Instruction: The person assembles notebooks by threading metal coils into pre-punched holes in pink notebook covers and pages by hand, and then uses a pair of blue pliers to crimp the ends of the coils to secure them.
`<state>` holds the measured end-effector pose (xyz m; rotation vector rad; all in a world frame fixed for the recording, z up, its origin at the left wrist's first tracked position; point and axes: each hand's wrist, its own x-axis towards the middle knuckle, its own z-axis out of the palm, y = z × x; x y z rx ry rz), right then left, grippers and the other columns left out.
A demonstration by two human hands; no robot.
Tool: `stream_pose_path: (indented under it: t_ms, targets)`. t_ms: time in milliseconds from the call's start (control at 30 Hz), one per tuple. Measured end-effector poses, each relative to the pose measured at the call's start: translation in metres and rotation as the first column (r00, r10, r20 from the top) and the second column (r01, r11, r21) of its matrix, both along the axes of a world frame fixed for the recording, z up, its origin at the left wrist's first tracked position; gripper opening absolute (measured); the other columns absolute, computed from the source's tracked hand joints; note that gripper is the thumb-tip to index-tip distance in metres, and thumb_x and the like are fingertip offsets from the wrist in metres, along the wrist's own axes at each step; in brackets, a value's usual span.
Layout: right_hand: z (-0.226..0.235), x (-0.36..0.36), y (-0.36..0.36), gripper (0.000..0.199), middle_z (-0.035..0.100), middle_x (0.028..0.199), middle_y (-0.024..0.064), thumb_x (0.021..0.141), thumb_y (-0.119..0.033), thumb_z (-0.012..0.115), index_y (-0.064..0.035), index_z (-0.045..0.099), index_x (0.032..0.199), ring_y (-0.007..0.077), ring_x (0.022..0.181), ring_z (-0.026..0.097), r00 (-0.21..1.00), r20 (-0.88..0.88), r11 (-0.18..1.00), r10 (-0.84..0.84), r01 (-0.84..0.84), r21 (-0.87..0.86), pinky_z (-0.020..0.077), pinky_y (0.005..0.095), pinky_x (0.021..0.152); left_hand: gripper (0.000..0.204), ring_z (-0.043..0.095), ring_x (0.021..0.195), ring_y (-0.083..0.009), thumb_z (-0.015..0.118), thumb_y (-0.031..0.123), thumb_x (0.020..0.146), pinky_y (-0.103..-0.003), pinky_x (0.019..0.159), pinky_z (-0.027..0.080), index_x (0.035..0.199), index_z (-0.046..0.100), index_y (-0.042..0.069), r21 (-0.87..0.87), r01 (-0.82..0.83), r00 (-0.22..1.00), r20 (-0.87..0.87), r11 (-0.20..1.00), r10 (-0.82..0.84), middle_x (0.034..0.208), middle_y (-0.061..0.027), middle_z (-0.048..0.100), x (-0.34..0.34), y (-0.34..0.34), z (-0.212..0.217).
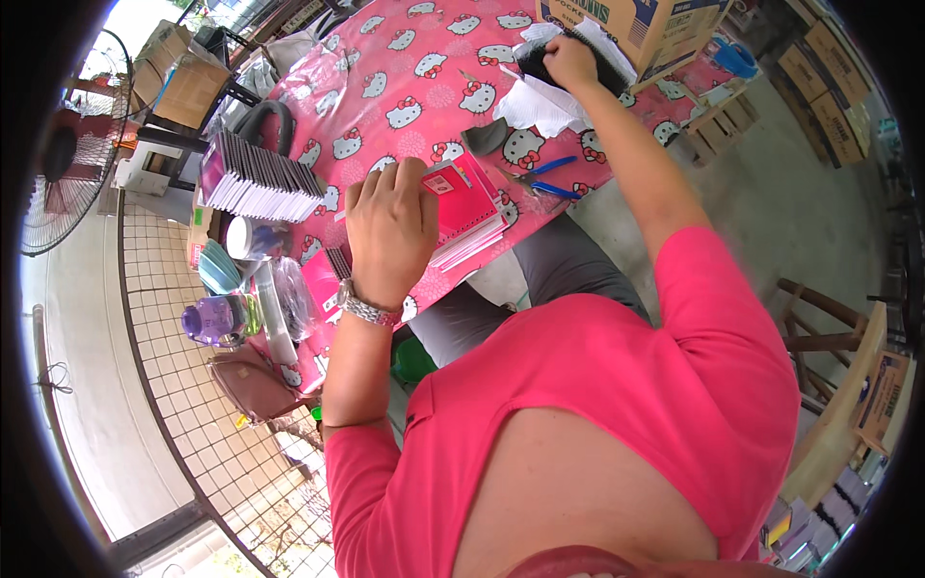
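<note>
Pressing flat on a stack of pink-covered spiral notebooks (461, 207), the left hand (390, 231) has its fingers spread and laid open over the top cover; the grip is apart, clamped on nothing, only bearing down. The stack sits near the front edge of the worktop (385, 67), which is covered in a pink cartoon-cat patterned cloth. The right hand (570, 60) reaches far across and is closed round a black bundle of spiral binding coils (540, 58), which rests on loose white paper sheets (540, 106) beside a tan cardboard carton (641, 24).

Just beside the stack lie blue-handled pliers (549, 178) and a dark grey curved piece (485, 135). To the left stands a row of dark-edged notebooks (255, 178); beyond them a clear plastic jar with a purple lid (217, 318) at the worktop's edge.

Risk, as judged: the stack overhangs close to the edge, and the far reach shifts weight off the left hand, so the notebooks could slide off. The coils could also snag the loose paper and drag it.
</note>
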<state>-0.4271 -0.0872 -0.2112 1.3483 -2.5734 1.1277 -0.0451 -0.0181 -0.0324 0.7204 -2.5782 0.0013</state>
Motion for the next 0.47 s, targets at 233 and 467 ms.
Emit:
stream_pose_path:
  t_ms: [233,467]
  targets:
    - [0.094,0.058,0.052,0.020,0.065,0.097,0.0089,0.089,-0.014,0.067,-0.0096,0.072,0.109,0.0192,0.085,0.062,0.666,0.119,0.660,0.736,-0.668,-0.345,0.0488,0.0302,0.079,0.014,0.061,0.078,-0.0324,0.066,0.014,0.087,-0.041,0.076,0.043,0.095,0.064,0.004,0.060,0.077,0.995,-0.065,0.995,-0.073,0.084,-0.0119,0.066,0.003,-0.007,0.001]
    - [0.137,0.158,0.121,0.021,0.065,0.086,0.0051,0.090,-0.013,0.069,-0.0091,0.072,0.110,0.0143,0.079,0.062,0.382,0.153,0.410,0.912,-0.811,-0.417,0.0492,0.0283,0.073,0.015,0.062,0.082,-0.0320,0.067,0.013,0.086,-0.040,0.081,0.043,0.097,0.065,0.004,0.048,0.085,0.995,-0.061,0.995,-0.082,0.086,-0.0129,0.067,0.008,0.002,0.002]
